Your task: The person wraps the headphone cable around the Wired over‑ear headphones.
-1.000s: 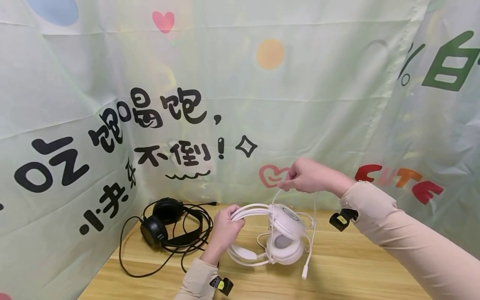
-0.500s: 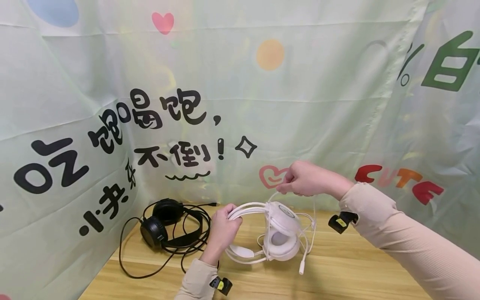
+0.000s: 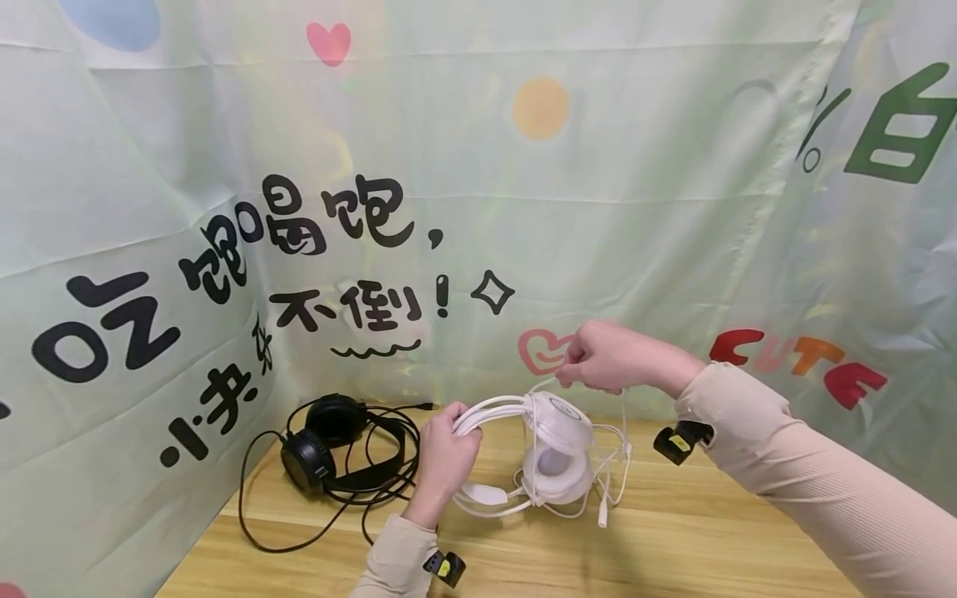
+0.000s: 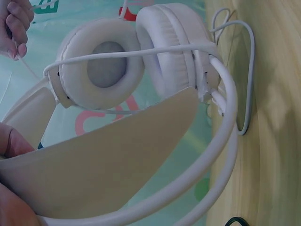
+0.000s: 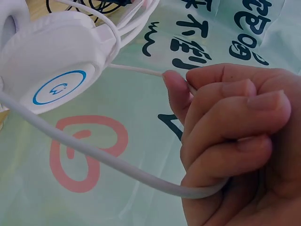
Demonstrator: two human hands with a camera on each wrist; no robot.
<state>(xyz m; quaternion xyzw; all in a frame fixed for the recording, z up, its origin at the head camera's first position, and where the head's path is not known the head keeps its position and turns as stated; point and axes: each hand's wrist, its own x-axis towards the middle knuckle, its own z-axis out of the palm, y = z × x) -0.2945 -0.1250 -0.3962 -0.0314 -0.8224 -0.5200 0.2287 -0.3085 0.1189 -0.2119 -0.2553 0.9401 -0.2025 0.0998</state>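
Observation:
White headphones (image 3: 557, 423) are held above the wooden table by the left hand (image 3: 449, 444), which grips the headband at its left side. Their two ear cups (image 4: 106, 63) face each other, and a white cable (image 4: 127, 54) runs around the band ends beside them. Up and to the right of the cups, the right hand (image 3: 616, 357) pinches that cable between thumb and index finger; in the right wrist view its other fingers curl round a further length of cable (image 5: 108, 160). A small white connector (image 3: 602, 512) dangles under the cups.
Black headphones (image 3: 306, 461) with a coiled black cable (image 3: 414, 440) lie on the wooden table (image 3: 673, 531) to the left. A printed pale green cloth (image 3: 635, 232) hangs behind and along the left side.
The white headphones have shifted slightly left and turned a little in the left hand. The dangling connector has moved up somewhat, while the right hand has barely moved.

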